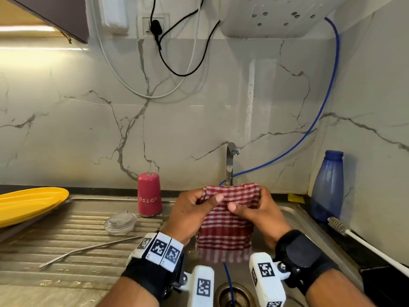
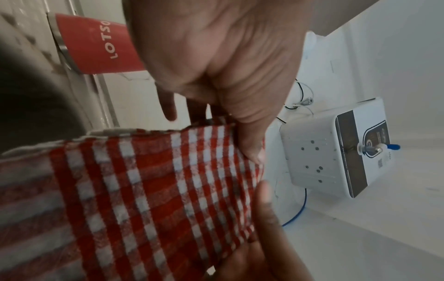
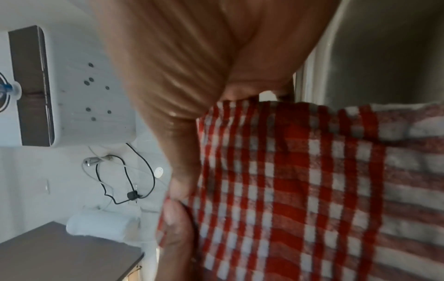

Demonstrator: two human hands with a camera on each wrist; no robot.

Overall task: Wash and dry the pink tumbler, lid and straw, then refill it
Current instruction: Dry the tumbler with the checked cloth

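The pink tumbler [image 1: 149, 194] stands upside down at the back of the steel draining board [image 1: 66, 244], mouth down, presumably so water runs out of it along the ribs. Just in front of it lies the clear lid [image 1: 120, 222], and nearer still the bent metal straw [image 1: 88, 248] rests across the ribs; all three sit apart from the hands. The left hand [image 1: 190, 214] and the right hand [image 1: 254, 212] each pinch the top edge of a red-and-white checked cloth [image 1: 225, 231] between thumb and fingers, holding it spread over the sink [image 1: 296, 218] so that it hangs down flat. That looks like opening the cloth out ready for drying, so I judge washing done and drying about to start. Behind the cloth rises the tap [image 1: 231, 162], with a blue hose [image 1: 318, 111] running up to a wall-mounted water unit [image 1: 276, 18]. A blue bottle [image 1: 327, 187] and a bottle brush [image 1: 345, 229] stand on the bench at the right; yellow plates [image 1: 28, 202] are stacked at the left.
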